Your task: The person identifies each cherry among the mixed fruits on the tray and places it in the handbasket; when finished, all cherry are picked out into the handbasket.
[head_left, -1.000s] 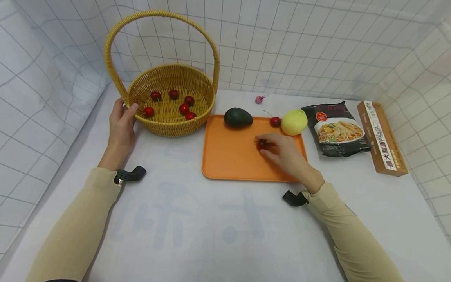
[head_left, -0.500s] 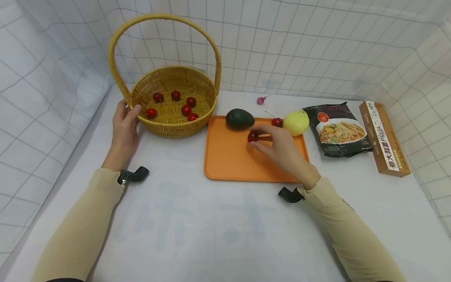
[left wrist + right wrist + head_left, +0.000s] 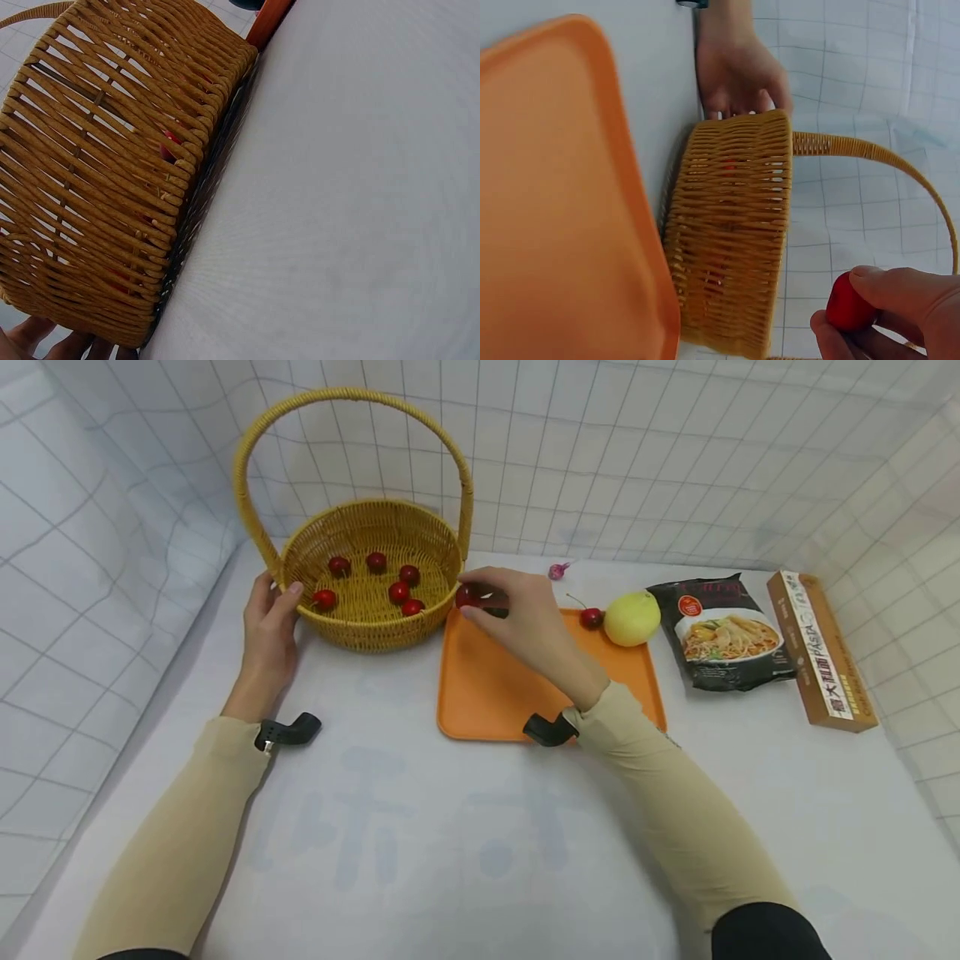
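My right hand [image 3: 536, 622] pinches a dark red cherry [image 3: 465, 596] between thumb and fingertips, beside the right edge of the yellow wicker basket [image 3: 360, 637]. The right wrist view shows that cherry [image 3: 849, 304] up close, above the level of the basket wall. With its thumb at the rim and fingers against the outside, my left hand [image 3: 268, 635] holds the basket's left side. Several red cherries [image 3: 399, 592] lie on the basket floor. Below my right hand is an orange tray [image 3: 487, 697]. A dark green avocado [image 3: 497, 610] is mostly hidden behind that hand.
The basket's tall handle [image 3: 352, 395] arches over it. At the tray's back right sit another cherry [image 3: 592, 618] and a yellow-green round fruit [image 3: 632, 619]. Farther right lie a black pasta bag [image 3: 723, 635] and a brown pasta box [image 3: 822, 652]. A small pink bulb [image 3: 557, 571] lies behind.
My right hand has carried the cherry up from the tray and leftward, past the avocado, to the basket's right rim. The left hand keeps its hold on the basket.
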Action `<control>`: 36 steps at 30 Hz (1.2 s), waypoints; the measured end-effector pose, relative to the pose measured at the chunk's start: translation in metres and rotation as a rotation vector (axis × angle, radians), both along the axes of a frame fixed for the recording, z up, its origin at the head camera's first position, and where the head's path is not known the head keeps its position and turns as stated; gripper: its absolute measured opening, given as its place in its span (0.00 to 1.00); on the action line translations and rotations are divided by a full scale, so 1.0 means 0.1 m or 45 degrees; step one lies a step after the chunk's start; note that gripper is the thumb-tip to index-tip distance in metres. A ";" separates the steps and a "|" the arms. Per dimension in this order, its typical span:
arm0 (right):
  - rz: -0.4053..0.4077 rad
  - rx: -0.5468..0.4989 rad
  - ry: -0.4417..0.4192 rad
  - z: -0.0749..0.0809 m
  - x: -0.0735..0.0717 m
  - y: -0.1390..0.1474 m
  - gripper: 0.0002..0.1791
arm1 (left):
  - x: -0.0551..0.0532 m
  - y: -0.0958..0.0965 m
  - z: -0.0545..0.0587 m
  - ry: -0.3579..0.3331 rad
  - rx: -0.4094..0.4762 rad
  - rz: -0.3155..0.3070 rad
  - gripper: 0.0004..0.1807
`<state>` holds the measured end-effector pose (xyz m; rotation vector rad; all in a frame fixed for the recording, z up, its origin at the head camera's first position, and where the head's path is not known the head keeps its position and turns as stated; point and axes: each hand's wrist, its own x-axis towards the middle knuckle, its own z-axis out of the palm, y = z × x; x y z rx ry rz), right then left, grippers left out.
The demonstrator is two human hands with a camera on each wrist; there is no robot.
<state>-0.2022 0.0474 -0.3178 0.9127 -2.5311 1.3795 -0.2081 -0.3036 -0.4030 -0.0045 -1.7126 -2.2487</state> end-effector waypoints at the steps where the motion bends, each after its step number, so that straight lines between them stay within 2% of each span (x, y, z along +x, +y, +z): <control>1: -0.006 -0.007 0.006 0.01 -0.04 -0.05 0.20 | 0.00 0.00 0.00 0.005 0.009 0.001 0.31; 8: -0.064 -0.022 -0.036 0.07 -0.28 -0.39 0.16 | -0.03 0.00 -0.01 0.002 -0.008 0.006 0.31; 12: -0.100 0.039 -0.064 0.11 -0.41 -0.60 0.14 | -0.03 0.00 0.00 0.002 -0.007 0.006 0.31; 17: -0.147 0.069 -0.192 0.13 -0.56 -0.80 0.12 | -0.03 0.00 0.00 -0.007 -0.032 0.018 0.31; 20: -0.155 0.095 -0.285 0.12 -0.59 -0.83 0.16 | -0.03 0.00 0.00 -0.013 -0.042 0.021 0.31; 23: -0.142 0.113 -0.329 0.11 -0.55 -0.80 0.21 | -0.03 0.01 0.00 -0.012 -0.060 0.021 0.31; 25: -0.129 0.094 -0.314 0.10 -0.49 -0.75 0.22 | -0.02 0.02 0.00 -0.013 -0.058 0.019 0.31; 32: -0.080 -0.108 -0.169 0.13 -0.15 -0.47 0.15 | 0.00 -0.02 0.04 -0.032 -0.065 0.013 0.32; 36: -0.061 -0.131 -0.123 0.16 0.02 -0.27 0.13 | 0.02 -0.04 0.05 -0.021 -0.032 0.021 0.31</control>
